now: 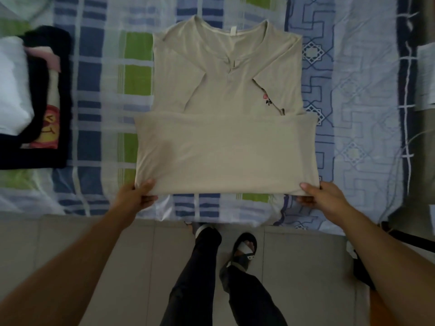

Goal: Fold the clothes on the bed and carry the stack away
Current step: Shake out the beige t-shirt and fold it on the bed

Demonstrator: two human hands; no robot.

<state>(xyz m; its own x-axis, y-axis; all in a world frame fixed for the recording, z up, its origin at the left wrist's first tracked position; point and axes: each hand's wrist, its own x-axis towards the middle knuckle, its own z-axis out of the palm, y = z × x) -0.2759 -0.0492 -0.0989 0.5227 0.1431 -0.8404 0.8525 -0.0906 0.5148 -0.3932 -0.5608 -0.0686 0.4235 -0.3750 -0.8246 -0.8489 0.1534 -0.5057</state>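
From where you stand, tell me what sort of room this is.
Most likely a bedroom: a bed under a checked sheet, a beige shirt being folded on it, and folded clothes stacked alongside.

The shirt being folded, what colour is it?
Plain beige shirt, with a small black-and-pink print near its right side; shown in the head view.

Left hand (141,196) and right hand (316,196) each grip a near corner of the beige shirt (226,90) on the bed (98,114).
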